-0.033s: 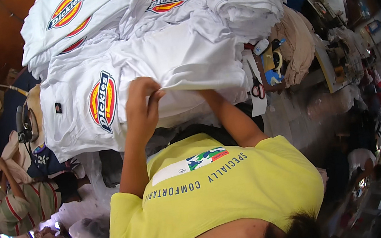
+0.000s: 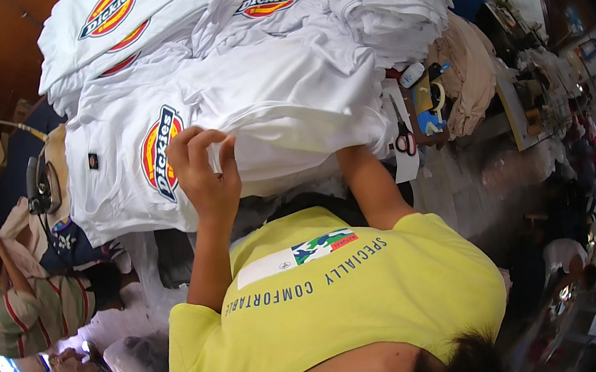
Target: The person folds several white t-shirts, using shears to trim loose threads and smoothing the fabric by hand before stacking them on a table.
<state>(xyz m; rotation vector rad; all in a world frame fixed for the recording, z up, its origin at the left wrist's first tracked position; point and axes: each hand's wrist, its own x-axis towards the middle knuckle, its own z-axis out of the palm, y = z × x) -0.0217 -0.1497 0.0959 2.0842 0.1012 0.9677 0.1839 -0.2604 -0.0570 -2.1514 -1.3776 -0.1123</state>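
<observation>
A white T-shirt (image 2: 254, 79) with a red, yellow and dark blue chest print lies spread across the pile before me, its neck toward the left. My left hand (image 2: 204, 170) is over the edge of the print, fingers bent and thumb apart, with no cloth visible between them. Up to the wrist, my right hand (image 2: 354, 156) has gone under the raised near layer of the shirt. Its fingers are hidden by the cloth. Between the two hands the fabric bulges up in a loose fold.
Stacked white printed T-shirts (image 2: 119, 29) rise behind. At the right lie scissors (image 2: 405, 138), a tape roll (image 2: 438, 96) and beige cloth (image 2: 468, 73). An iron (image 2: 42, 186) stands at the left, near a person in a striped shirt (image 2: 40, 314). Other people are farther off.
My left hand has released the shirt's near edge and shifted left toward the print, its fingers spreading. The cloth over my right hand has lifted into a fuller fold.
</observation>
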